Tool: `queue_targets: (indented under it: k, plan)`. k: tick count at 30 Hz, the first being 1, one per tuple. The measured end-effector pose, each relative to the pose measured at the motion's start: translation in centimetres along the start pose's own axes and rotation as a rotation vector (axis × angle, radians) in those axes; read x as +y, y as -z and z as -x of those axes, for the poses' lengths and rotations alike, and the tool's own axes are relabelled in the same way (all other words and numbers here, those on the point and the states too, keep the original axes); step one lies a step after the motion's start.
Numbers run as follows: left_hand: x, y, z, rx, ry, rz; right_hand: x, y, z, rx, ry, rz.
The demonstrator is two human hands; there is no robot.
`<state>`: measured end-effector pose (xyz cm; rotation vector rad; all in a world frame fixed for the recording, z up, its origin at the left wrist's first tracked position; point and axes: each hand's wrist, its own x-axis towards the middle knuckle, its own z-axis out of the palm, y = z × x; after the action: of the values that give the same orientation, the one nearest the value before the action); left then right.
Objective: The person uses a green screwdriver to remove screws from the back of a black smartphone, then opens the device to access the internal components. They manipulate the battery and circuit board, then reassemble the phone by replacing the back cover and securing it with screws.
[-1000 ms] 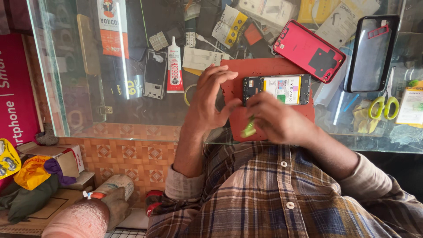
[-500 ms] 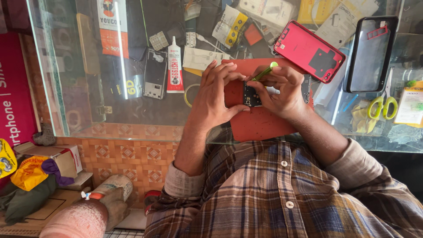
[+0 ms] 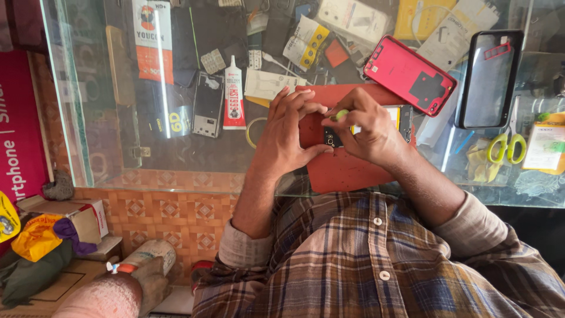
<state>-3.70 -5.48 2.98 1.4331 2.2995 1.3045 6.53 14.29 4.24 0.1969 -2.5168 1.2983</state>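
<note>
Opened phone (image 3: pixel 366 126) apparently pinched inside both hands' grip.

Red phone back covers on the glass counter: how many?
1: the red plastic phone back cover lies beyond the right hand, beside a black phone case. Others may be hidden.

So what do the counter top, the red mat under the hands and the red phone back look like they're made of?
Counter top: clear glass, since shelves and parts show through it and it throws bright glints. Red mat: matte and flat, probably rubber or leatherette; hard to say which. Red phone back: smooth and slightly glossy, likely plastic or painted metal, with a dark patch on it.
</note>
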Motion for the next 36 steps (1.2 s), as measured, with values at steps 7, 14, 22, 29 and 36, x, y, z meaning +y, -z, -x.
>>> queue_targets:
  k: [7, 14, 22, 29, 36]
  plan:
    - [0.1, 0.0, 0.0, 0.008, 0.009, 0.042, 0.2, 0.4, -0.7, -0.099, 0.303, -0.172]
    - [0.1, 0.1, 0.0, -0.007, 0.025, 0.045, -0.3, -0.2, -0.9, -0.057, 0.232, -0.267]
    - [-0.3, -0.3, 0.3, 0.003, 0.008, 0.037, -1.1, 0.5, -1.5, -0.063, 0.236, -0.184]
    - [-0.5, -0.6, 0.5, 0.016, -0.025, -0.015, -0.5, 0.1, -1.3, -0.016, 0.246, -0.124]
    - [-0.3, -0.6, 0.3, -0.017, -0.063, -0.072, 0.1, 0.2, -0.7, 0.099, 0.134, 0.067]
